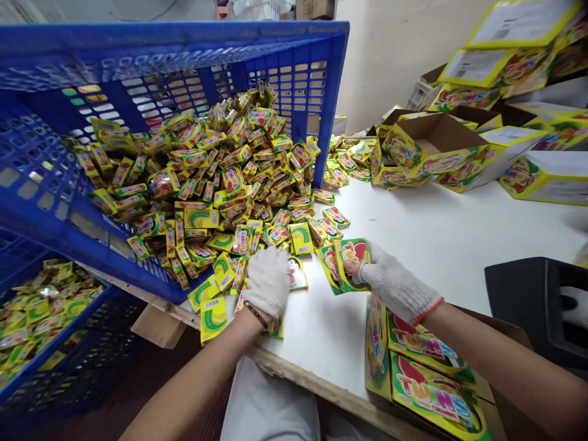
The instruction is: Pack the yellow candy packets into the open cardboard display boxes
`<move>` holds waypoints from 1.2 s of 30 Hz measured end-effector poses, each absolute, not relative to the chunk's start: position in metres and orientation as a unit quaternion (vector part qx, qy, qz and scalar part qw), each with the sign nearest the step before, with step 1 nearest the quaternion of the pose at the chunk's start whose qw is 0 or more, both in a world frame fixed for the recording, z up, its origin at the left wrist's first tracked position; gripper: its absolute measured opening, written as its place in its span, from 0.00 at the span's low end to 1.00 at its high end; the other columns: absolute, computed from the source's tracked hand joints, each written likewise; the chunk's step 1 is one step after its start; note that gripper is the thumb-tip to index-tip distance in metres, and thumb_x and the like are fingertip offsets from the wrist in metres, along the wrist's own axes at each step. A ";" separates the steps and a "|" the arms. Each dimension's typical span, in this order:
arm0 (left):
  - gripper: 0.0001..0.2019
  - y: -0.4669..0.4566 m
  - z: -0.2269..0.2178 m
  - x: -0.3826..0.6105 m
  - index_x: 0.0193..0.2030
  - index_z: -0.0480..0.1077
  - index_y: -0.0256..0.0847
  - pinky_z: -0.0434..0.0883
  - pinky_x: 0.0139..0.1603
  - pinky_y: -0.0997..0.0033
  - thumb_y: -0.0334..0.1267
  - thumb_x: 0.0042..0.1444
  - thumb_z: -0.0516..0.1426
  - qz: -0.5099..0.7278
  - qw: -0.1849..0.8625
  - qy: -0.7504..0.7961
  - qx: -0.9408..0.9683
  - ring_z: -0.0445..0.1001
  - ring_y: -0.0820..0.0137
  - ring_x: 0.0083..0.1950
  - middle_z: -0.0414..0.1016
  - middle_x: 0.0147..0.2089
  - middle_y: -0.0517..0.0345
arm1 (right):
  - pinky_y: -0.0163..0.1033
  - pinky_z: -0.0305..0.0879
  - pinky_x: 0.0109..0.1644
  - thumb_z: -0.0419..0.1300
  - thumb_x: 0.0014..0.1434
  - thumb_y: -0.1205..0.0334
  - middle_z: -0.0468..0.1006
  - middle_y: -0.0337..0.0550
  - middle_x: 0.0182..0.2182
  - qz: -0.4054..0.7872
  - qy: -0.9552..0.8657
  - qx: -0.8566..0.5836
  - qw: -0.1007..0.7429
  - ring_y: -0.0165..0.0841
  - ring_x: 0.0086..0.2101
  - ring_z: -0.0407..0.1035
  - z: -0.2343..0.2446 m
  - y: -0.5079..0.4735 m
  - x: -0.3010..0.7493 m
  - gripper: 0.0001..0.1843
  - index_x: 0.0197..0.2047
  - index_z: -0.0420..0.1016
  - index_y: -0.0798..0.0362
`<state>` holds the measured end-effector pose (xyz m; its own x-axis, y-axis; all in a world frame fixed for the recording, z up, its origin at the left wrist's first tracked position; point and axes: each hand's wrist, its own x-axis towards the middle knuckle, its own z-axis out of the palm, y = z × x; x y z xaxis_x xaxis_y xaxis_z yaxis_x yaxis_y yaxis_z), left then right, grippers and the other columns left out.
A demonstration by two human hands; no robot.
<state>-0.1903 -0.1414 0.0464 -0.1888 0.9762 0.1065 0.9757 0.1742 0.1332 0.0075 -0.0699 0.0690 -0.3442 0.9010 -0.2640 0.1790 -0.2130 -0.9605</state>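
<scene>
My right hand (386,275), in a white knit glove with bare fingertips, pinches two overlapping flat yellow-green Twins packets (353,260) above the white table. My left hand (269,278), gloved and wearing a beaded bracelet, is curled palm down at the edge of a heap of the same packets (239,184). One packet (298,274) shows at its thumb side, apparently in its grip; most of the fingers are hidden. Below my right forearm stands an open display carton (377,349) with larger-faced Twins packets (436,392) lying in rows inside.
A blue plastic crate (337,79) lies tipped on its side, spilling packets onto the table (331,343). Another blue crate (92,294) with packets stands lower left. Several open cartons (436,141) are stacked at the back right. A black device (523,300) stands on the right.
</scene>
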 end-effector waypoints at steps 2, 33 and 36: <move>0.10 -0.139 0.050 -0.206 0.47 0.71 0.36 0.65 0.48 0.51 0.31 0.64 0.50 0.006 -0.077 0.781 0.620 0.72 0.52 0.49 0.73 0.46 0.41 | 0.39 0.73 0.34 0.74 0.38 0.53 0.82 0.44 0.35 0.641 -0.533 -0.480 0.273 0.36 0.31 0.75 0.074 -0.070 0.008 0.29 0.42 0.70 0.51; 0.14 -0.092 0.042 -0.204 0.51 0.72 0.37 0.71 0.51 0.64 0.30 0.58 0.57 0.288 0.123 0.782 0.538 0.75 0.61 0.49 0.76 0.48 0.47 | 0.52 0.76 0.52 0.62 0.60 0.65 0.84 0.45 0.38 0.859 -0.305 -0.270 0.310 0.38 0.39 0.80 0.057 -0.057 -0.004 0.11 0.46 0.74 0.53; 0.11 -0.100 0.036 -0.186 0.48 0.74 0.39 0.72 0.40 0.71 0.38 0.65 0.53 0.294 0.163 0.760 0.556 0.76 0.69 0.36 0.78 0.37 0.57 | 0.51 0.77 0.49 0.63 0.58 0.61 0.84 0.46 0.38 0.851 -0.334 -0.264 0.308 0.39 0.38 0.79 0.057 -0.059 -0.013 0.12 0.46 0.73 0.53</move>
